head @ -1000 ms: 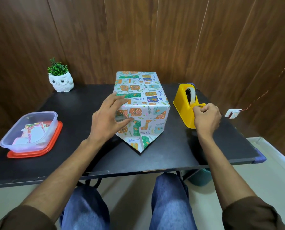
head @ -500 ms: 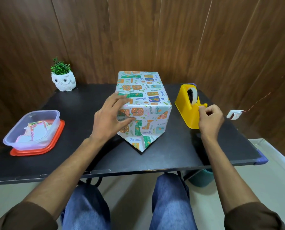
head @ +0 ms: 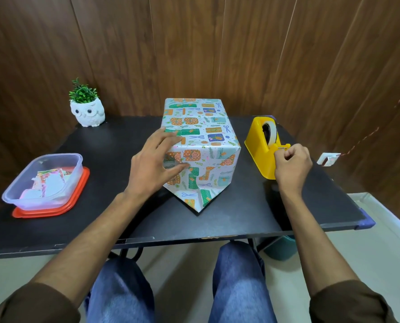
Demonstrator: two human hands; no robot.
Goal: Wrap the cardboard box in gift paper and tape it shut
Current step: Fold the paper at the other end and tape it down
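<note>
The box wrapped in patterned gift paper (head: 206, 138) stands in the middle of the black table (head: 241, 220). A pointed paper flap (head: 197, 199) at its near end lies flat on the table. My left hand (head: 154, 164) presses with spread fingers on the box's near left corner, the thumb on the folded side paper. The yellow tape dispenser (head: 262, 150) with a white roll sits to the right of the box. My right hand (head: 292, 164) has its fingers curled at the dispenser's cutter, pinching the tape end.
A clear plastic tub (head: 45, 180) with paper scraps sits on a red lid at the table's left. A white owl pot (head: 88, 113) with a green plant stands at the back left. Wooden wall panels rise behind. My knees are under the near edge.
My right hand has stayed at the dispenser's cutter, shifting slightly and working its fingers on the tape end. My left hand has kept its place on the box.
</note>
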